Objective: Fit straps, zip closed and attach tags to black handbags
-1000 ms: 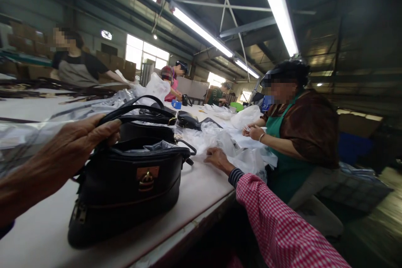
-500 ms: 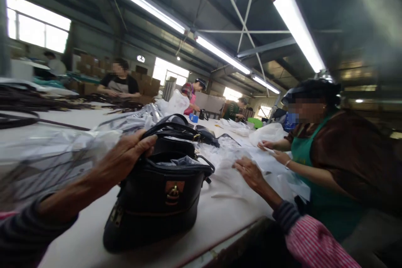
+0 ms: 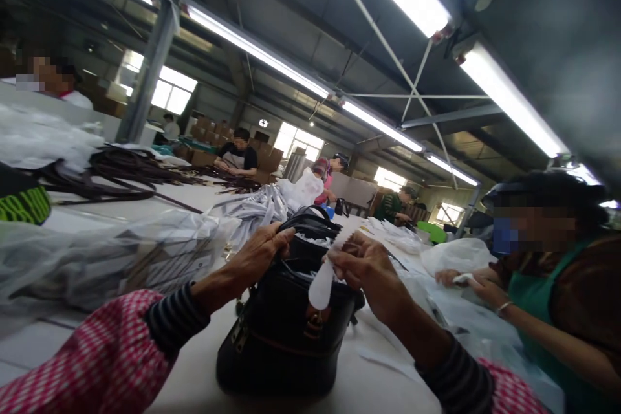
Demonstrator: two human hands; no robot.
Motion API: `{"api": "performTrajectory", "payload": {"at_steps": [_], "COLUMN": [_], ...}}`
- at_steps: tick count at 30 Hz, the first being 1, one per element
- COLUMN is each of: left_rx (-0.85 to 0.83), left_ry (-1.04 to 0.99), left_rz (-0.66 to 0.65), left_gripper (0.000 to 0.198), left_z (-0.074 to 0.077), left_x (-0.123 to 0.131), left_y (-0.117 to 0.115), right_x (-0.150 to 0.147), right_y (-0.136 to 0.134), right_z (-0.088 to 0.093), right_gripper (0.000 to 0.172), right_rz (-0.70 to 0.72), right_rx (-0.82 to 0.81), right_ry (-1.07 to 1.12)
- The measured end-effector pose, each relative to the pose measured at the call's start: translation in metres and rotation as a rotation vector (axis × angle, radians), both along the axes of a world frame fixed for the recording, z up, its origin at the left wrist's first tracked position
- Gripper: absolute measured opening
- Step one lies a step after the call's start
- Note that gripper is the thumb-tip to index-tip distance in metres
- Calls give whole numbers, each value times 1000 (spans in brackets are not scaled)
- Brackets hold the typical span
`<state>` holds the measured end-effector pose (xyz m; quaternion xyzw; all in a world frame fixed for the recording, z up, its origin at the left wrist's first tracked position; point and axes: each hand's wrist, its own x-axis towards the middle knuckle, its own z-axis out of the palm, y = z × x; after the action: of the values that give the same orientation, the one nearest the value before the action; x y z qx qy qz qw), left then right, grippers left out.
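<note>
A black handbag (image 3: 281,349) stands upright on the white table in front of me, its top open and pale stuffing showing inside. On its front is a brown tab with a gold-coloured clasp (image 3: 314,325). My left hand (image 3: 255,262) is closed on the bag's upper rim at the left, near the handle (image 3: 310,212). Above the front edge my right hand (image 3: 371,272) pinches a white paper-like strip (image 3: 320,288). That strip has a zigzag edge at the top and a rounded lower end, which hangs over the bag's front near the clasp.
Clear plastic-wrapped goods (image 3: 160,259) lie at left, with dark straps (image 3: 130,171) beyond. Silvery strips (image 3: 257,207) and white plastic (image 3: 305,187) are piled behind the bag. A co-worker in a green apron (image 3: 538,291) handles something white close on my right.
My right hand has come from the plastic sheets to the bag's front and now holds the white strip. My left hand stays on the bag's rim. The view has shifted left.
</note>
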<state>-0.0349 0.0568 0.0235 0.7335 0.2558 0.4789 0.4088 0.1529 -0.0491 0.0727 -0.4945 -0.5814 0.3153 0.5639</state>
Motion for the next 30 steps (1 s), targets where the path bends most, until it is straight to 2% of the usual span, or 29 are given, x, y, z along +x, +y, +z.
{"api": "performTrajectory", "payload": {"at_steps": [4, 9, 13, 19, 22, 25, 30], "left_rx": [-59, -23, 2, 19, 30, 49, 40], "left_ry": [-93, -145, -172, -185, -185, -176, -180], "left_rz": [-15, 56, 111, 120, 115, 58, -61], "left_gripper": [46, 44, 40, 38, 37, 37, 44], "left_z": [-3, -5, -6, -6, -7, -8, -12], "left_x": [3, 5, 7, 9, 9, 9, 11], "left_y": [4, 5, 3, 0, -1, 0, 9], "right_x": [-14, -20, -32, -51, -55, -56, -55], "right_y": [32, 50, 58, 66, 74, 85, 94], "right_z": [1, -9, -16, -16, -18, -19, -21], "right_gripper": [39, 27, 22, 27, 20, 13, 24], "right_rz": [-122, -268, -280, -303, -263, -233, -186], "right_rx": [31, 124, 97, -45, -29, 27, 26], "right_ry": [-20, 0, -43, 168, 206, 249, 304]}}
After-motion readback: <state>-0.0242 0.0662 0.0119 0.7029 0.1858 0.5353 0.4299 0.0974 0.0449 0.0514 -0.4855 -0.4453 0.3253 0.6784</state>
